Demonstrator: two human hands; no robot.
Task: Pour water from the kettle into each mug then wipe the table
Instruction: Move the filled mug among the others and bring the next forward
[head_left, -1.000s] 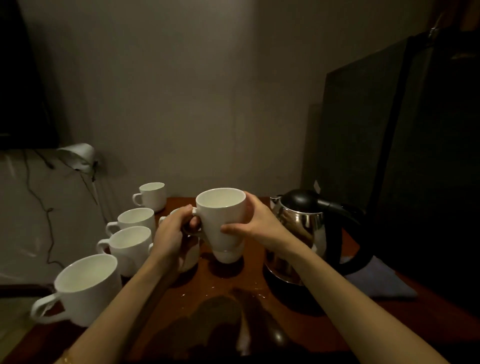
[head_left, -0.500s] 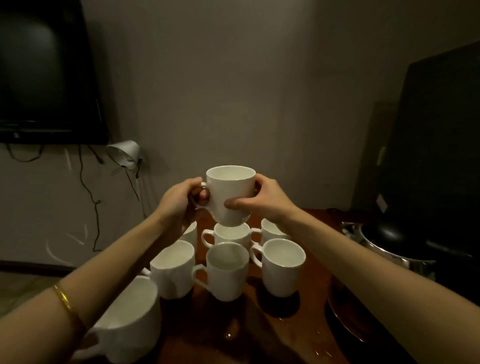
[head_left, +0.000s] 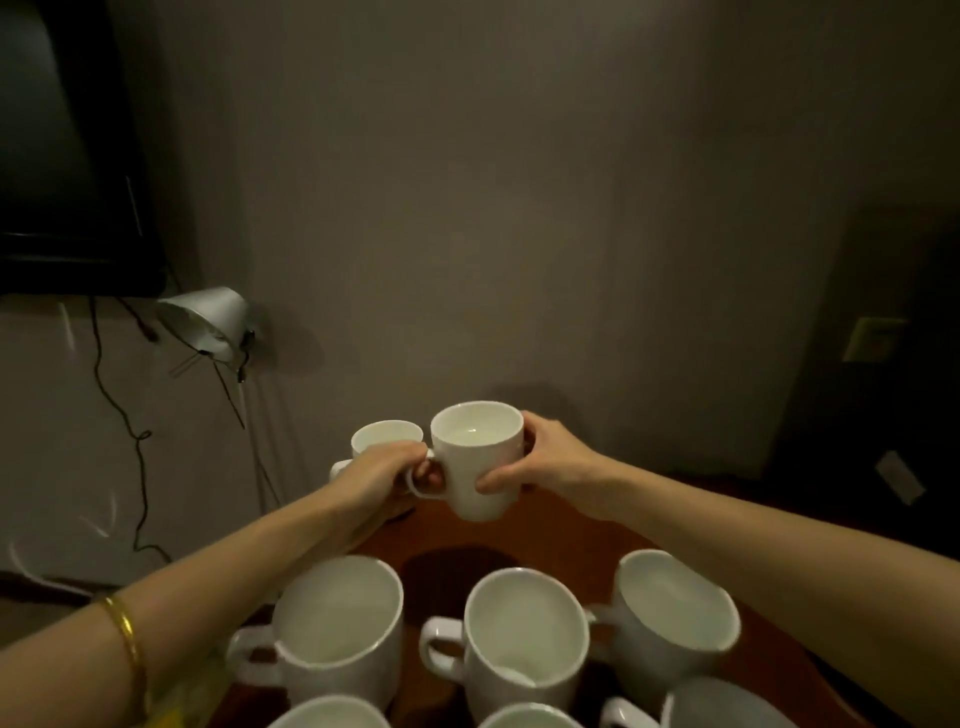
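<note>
I hold a white mug (head_left: 477, 457) with water in it, lifted a little above the far end of the brown table (head_left: 566, 540). My left hand (head_left: 382, 475) grips its handle and my right hand (head_left: 540, 467) wraps its right side. Another white mug (head_left: 385, 437) stands just behind my left hand. Several more white mugs stand near me, among them one at the left (head_left: 337, 618), one in the middle (head_left: 524, 629) and one at the right (head_left: 675, 613). The kettle is out of view.
A grey wall rises right behind the table. A white lamp (head_left: 208, 317) with dangling black cables hangs at the left below a dark screen (head_left: 67, 156). A dark panel (head_left: 883, 364) stands at the right.
Both hands have carried the mug forward and lowered it toward the table's far end. The view has tilted down, so the near mugs look larger, and the kettle has left the frame.
</note>
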